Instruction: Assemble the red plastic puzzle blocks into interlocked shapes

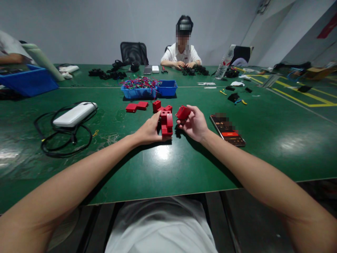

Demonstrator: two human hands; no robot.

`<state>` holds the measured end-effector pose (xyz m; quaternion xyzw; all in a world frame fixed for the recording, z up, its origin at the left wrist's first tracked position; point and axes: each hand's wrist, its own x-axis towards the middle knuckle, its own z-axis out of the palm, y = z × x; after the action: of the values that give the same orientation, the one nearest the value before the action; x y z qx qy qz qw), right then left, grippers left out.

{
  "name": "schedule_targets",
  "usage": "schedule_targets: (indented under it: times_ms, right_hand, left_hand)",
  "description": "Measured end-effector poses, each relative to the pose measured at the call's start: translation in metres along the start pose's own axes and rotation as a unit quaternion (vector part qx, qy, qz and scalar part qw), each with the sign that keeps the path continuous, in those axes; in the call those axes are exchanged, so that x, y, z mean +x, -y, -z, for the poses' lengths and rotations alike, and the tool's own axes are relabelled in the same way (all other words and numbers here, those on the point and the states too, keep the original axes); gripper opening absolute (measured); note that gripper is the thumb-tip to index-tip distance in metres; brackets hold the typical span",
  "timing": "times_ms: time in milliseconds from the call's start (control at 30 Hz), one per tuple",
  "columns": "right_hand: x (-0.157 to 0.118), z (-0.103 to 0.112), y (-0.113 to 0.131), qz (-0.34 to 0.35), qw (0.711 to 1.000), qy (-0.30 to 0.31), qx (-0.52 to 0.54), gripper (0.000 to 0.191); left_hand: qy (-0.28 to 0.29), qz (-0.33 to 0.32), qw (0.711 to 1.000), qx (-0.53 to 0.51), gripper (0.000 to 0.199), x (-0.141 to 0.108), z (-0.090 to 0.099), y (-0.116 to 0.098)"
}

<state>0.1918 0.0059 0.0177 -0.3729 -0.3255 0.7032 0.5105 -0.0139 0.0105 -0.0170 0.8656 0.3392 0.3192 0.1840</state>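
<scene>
My left hand (150, 130) is wrapped round the left side of a red block with a curved part (166, 123), standing on the green table. To the right of it, my right hand (194, 124) holds a smaller red piece (183, 112) between thumb and fingers, just above the tabletop. The two red pieces are apart. Behind my left hand lie more red blocks, one upright (156, 105) and two flat ones (131, 108) side by side farther left.
Blue bins (167, 88), one full of coloured wires (140, 83), stand behind the blocks. A phone (228, 130) lies right, a white power bank (75, 114) with black cable left. Opposite, a person in white (181, 54) handles black parts.
</scene>
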Motion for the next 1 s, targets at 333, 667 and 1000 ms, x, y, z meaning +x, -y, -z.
schedule_targets:
  times_ms: [333,667,1000]
  right_hand:
    - [0.005,0.004,-0.011,0.079,0.994,0.005,-0.079,0.04]
    - [0.003,0.002,-0.01,0.057,0.995,-0.005,-0.081,0.033]
    - [0.002,-0.002,-0.005,0.018,0.999,-0.047,-0.01,0.012]
  left_hand:
    - [0.002,0.001,1.0,0.0,0.098,0.001,0.001,-0.001]
    - [0.003,0.014,1.0,0.002,0.097,0.001,0.0,-0.002]
    - [0.001,0.01,1.0,-0.006,0.098,0.001,0.001,-0.002]
